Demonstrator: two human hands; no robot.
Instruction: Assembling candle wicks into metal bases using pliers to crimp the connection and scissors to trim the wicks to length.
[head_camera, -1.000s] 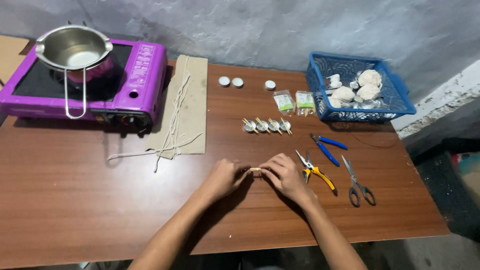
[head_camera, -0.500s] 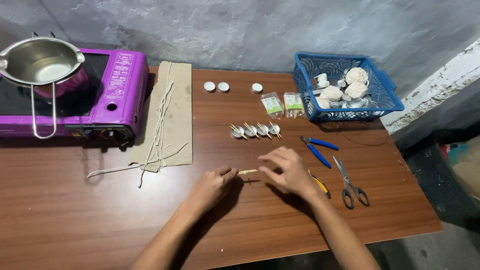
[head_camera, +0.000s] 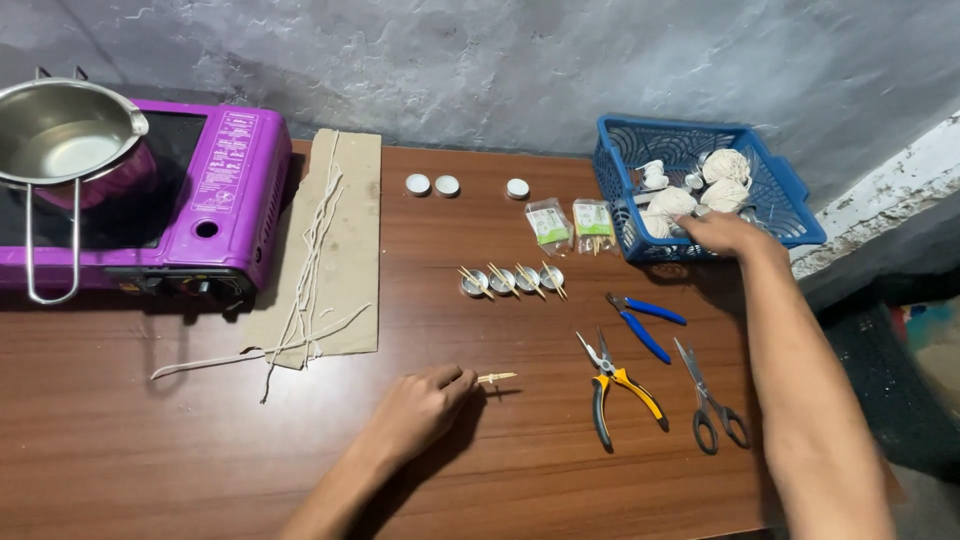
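At nine o'clock on the wooden surface (head_camera: 120, 450) sits a purple portable stove (head_camera: 215, 200) with a steel saucepan (head_camera: 62, 140) on top, its wire handle hanging toward the front edge. Just at three o'clock from the stove lies a sheet of cardboard (head_camera: 350, 230) with lengths of white string (head_camera: 310, 270) draped across it and trailing onto the wood. Near the front edge, around six o'clock, the left hand (head_camera: 420, 405) rests on the wood, its fingertips pinched on one end of a small wooden stick piece (head_camera: 497, 378) that lies flat and points toward three o'clock. Toward twelve o'clock from it stand four small metal cups (head_camera: 512, 280) in a row, each with a stick across it, and beyond them three white round caps (head_camera: 447, 185) and two small clear packets (head_camera: 572, 224). At three o'clock from the stick lie yellow-handled pliers (head_camera: 620, 385), blue-handled pliers (head_camera: 642, 325) and black scissors (head_camera: 708, 405), all apart from the hands. At two o'clock the right hand (head_camera: 725, 235) reaches to the near rim of a blue plastic basket (head_camera: 785, 190) holding balls of white string (head_camera: 725, 180); I cannot tell whether it grips anything.
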